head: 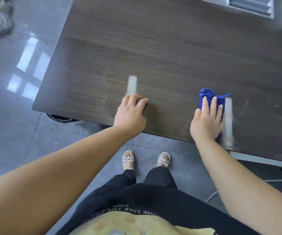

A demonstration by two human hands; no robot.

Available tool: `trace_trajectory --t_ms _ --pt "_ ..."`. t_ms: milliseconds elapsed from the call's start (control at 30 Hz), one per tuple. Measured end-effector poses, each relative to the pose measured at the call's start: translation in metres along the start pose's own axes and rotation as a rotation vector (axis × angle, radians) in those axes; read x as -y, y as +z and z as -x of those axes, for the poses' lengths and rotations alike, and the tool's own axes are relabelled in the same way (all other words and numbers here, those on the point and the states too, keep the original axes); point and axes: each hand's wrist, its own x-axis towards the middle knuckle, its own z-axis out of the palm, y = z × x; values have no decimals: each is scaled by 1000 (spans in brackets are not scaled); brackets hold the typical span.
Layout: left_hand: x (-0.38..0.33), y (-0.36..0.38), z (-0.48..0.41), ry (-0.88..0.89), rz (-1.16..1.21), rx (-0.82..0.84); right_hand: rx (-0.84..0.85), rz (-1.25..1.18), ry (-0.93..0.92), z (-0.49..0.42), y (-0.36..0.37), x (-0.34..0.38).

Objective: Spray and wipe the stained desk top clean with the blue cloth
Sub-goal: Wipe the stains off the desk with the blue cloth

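Right hand [206, 122]: I see it palm down at the near edge of the desk top [153, 48], fingers straight and spread, pressing flat and curled round nothing.
Blue cloth [208, 95]: bunched under that palm, its front poking out past the fingertips.
Left hand [130, 114]: well apart to the left, fingers loosely bent, tips touching the wood, holding nothing.
Stains: a pale streak [228, 119] runs along the cloth's right side; a second streak [132, 85] lies just beyond the left fingertips.
Far corner: a grey slatted tray [248, 5], blurred.
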Motion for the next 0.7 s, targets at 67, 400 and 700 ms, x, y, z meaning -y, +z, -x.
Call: trace_trajectory --t_ms 67,400,700 --pt "-11 8 -1 24 -36 8 -35 -37 -83 23 12 33" --pt "-53 25 -11 94 -166 58 97 99 -328 -21 -21 -122" --pt "-78 37 -21 10 -241 59 -14 24 -512 24 5 -33"
